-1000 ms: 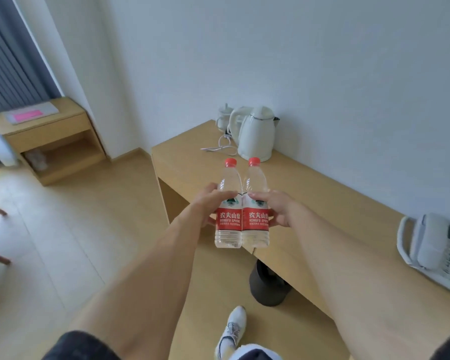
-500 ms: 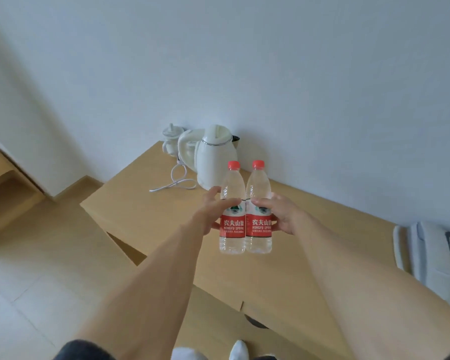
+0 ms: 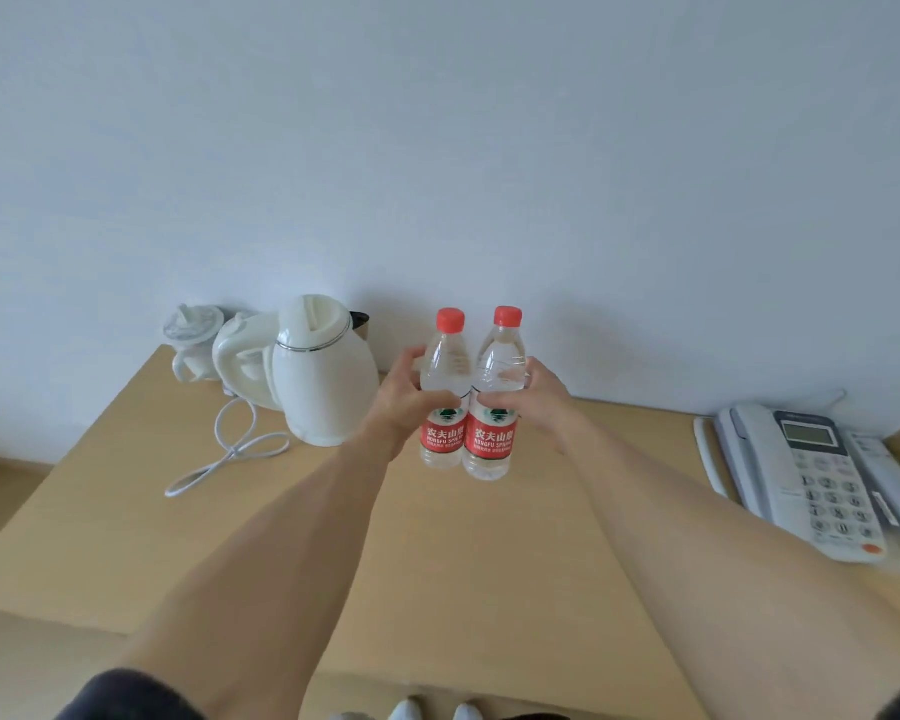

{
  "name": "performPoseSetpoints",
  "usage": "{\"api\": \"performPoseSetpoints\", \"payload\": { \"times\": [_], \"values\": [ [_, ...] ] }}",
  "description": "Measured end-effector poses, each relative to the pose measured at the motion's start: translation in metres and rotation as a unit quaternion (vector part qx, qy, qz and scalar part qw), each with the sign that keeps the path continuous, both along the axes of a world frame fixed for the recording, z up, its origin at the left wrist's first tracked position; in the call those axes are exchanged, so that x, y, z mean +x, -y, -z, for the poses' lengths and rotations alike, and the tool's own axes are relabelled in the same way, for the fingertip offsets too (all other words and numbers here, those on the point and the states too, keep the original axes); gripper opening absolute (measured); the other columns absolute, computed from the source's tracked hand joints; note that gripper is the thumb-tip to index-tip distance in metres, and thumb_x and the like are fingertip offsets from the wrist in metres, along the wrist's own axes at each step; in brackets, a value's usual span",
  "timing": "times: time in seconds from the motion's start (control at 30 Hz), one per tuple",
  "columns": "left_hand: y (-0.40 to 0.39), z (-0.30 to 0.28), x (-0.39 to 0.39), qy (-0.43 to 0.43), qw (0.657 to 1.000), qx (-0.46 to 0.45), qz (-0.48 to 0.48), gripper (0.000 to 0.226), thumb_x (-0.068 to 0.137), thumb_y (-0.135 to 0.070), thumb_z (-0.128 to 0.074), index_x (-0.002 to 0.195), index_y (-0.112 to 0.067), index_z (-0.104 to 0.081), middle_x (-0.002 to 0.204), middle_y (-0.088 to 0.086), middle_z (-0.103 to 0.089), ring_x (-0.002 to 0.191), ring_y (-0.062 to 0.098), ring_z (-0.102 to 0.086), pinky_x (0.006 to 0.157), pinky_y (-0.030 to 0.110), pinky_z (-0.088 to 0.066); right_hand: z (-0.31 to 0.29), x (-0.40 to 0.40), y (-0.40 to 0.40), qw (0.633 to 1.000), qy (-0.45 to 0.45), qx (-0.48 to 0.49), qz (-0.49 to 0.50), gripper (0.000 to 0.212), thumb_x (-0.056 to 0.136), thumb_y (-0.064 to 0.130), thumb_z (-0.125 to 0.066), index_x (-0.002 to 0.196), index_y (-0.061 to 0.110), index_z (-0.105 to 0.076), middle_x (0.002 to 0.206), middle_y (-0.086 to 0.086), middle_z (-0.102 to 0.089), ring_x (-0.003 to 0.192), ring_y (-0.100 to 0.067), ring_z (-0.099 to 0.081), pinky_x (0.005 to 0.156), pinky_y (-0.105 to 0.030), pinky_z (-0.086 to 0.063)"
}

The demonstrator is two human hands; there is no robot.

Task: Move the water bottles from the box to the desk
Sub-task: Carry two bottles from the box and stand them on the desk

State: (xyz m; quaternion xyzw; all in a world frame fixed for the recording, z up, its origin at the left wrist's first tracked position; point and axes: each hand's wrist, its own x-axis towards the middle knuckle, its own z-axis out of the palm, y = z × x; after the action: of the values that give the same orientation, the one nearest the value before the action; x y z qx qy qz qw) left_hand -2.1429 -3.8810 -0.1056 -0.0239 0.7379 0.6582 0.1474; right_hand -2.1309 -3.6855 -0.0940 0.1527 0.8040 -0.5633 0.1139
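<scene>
- Now standing square before the tabletop [image 3: 126,553], where a second ago seen from its corner with floor and a side shelf in view; those gone from sight, only two white shoe tips [image 3: 432,711] showing at the bottom edge.
- Still carrying both bottles upright and touching side by side, now above the tabletop just right of the kettle [image 3: 323,371], bases looking clear of the surface.
- Left hand [image 3: 398,407] wrapping its fingers round the left bottle [image 3: 442,392]; right hand [image 3: 533,402] gripping the right bottle [image 3: 494,402] the same way, at the top of the labels.
- Reading on the red labels: Chinese characters over "NONGFU SPRING", with a green-and-white emblem above; red caps on both.
- Sitting left of the kettle: a small white lidded cup [image 3: 193,340]; trailing in front of the kettle: a looped white cord [image 3: 230,449].
- Lying far right of the kettle, by the wall: a white desk telephone [image 3: 811,475] with keypad and small screen.
</scene>
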Motion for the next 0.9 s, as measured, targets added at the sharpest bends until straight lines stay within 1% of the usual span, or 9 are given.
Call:
{"api": "performPoseSetpoints", "payload": {
  "times": [0.07,0.13,0.2,0.27,0.43,0.53,0.63,0.77,0.9],
  "values": [
    [0.003,0.002,-0.01,-0.015,1.0,-0.023,0.013,0.07,0.069,-0.003,-0.081,0.129,-0.023,-0.051,0.104,0.004,-0.071,0.095,0.018,-0.069,0.078,0.029,-0.053,-0.001,-0.006,0.003,0.999,-0.019,0.042,0.0,0.061,0.072,0.022,-0.088,0.121,0.014,-0.053,0.119,0.003,-0.064,0.108,-0.018,-0.063,0.092,-0.036,-0.052],
    [0.006,0.003,-0.019,-0.028,0.998,-0.046,0.017,0.064,0.072,0.0,-0.08,0.127,-0.021,-0.054,0.1,0.001,-0.071,0.092,0.015,-0.068,0.074,0.024,-0.049,-0.001,-0.012,0.008,0.996,-0.038,0.086,-0.004,0.058,0.072,0.026,-0.088,0.115,0.016,-0.051,0.114,0.006,-0.062,0.103,-0.016,-0.061,0.082,-0.03,-0.05],
    [0.009,0.004,-0.025,-0.037,0.997,-0.063,0.017,0.062,0.072,0.0,-0.08,0.125,-0.022,-0.056,0.099,-0.001,-0.071,0.09,0.012,-0.066,0.071,0.021,-0.047,-0.003,-0.016,0.012,0.991,-0.059,0.123,-0.011,0.054,0.071,0.028,-0.088,0.108,0.02,-0.049,0.102,0.01,-0.062,0.095,-0.014,-0.06,0.067,-0.024,-0.044],
    [0.011,0.007,-0.033,-0.04,0.996,-0.073,0.012,0.063,0.07,0.0,-0.081,0.124,-0.022,-0.057,0.104,0.0,-0.07,0.096,0.013,-0.065,0.071,0.022,-0.046,-0.002,-0.021,0.016,0.984,-0.081,0.155,-0.013,0.052,0.07,0.029,-0.087,0.105,0.022,-0.049,0.092,0.011,-0.062,0.09,-0.014,-0.06,0.061,-0.022,-0.04],
    [0.009,0.011,-0.046,-0.06,0.994,-0.095,0.008,0.069,0.067,-0.005,-0.085,0.128,-0.024,-0.057,0.116,0.0,-0.066,0.108,0.016,-0.062,0.086,0.032,-0.052,0.007,-0.029,0.018,0.971,-0.121,0.204,0.002,0.056,0.068,0.034,-0.088,0.109,0.018,-0.052,0.094,0.004,-0.067,0.089,-0.021,-0.062,0.073,-0.036,-0.051],
    [0.003,0.01,-0.05,-0.074,0.99,-0.119,0.019,0.071,0.068,-0.006,-0.083,0.131,-0.025,-0.056,0.116,-0.002,-0.066,0.109,0.017,-0.062,0.09,0.036,-0.052,0.017,-0.028,0.013,0.972,-0.125,0.196,0.024,0.06,0.067,0.033,-0.089,0.114,0.02,-0.054,0.1,0.002,-0.069,0.096,-0.022,-0.065,0.079,-0.038,-0.053],
    [-0.003,0.009,-0.051,-0.091,0.984,-0.15,0.038,0.071,0.069,-0.005,-0.081,0.132,-0.027,-0.056,0.114,-0.005,-0.066,0.108,0.017,-0.062,0.089,0.035,-0.052,0.022,-0.028,0.006,0.976,-0.124,0.176,0.045,0.062,0.069,0.033,-0.089,0.119,0.02,-0.054,0.105,0.003,-0.069,0.1,-0.021,-0.064,0.08,-0.033,-0.05],
    [-0.008,0.005,-0.049,-0.124,0.969,-0.206,0.061,0.069,0.072,-0.007,-0.076,0.136,-0.024,-0.053,0.114,-0.004,-0.066,0.108,0.019,-0.063,0.091,0.038,-0.053,0.022,-0.03,-0.001,0.98,-0.111,0.164,0.037,0.064,0.069,0.033,-0.088,0.122,0.02,-0.053,0.111,0.002,-0.068,0.105,-0.022,-0.063,0.086,-0.038,-0.052],
    [-0.001,0.008,-0.046,-0.144,0.955,-0.251,0.059,0.067,0.072,-0.017,-0.079,0.133,-0.026,-0.052,0.11,-0.007,-0.067,0.105,0.018,-0.064,0.084,0.031,-0.05,0.021,-0.027,-0.005,0.981,-0.116,0.156,0.017,0.057,0.071,0.032,-0.086,0.117,0.019,-0.056,0.107,0.004,-0.067,0.102,-0.019,-0.063,0.082,-0.033,-0.051]
  ]
}}
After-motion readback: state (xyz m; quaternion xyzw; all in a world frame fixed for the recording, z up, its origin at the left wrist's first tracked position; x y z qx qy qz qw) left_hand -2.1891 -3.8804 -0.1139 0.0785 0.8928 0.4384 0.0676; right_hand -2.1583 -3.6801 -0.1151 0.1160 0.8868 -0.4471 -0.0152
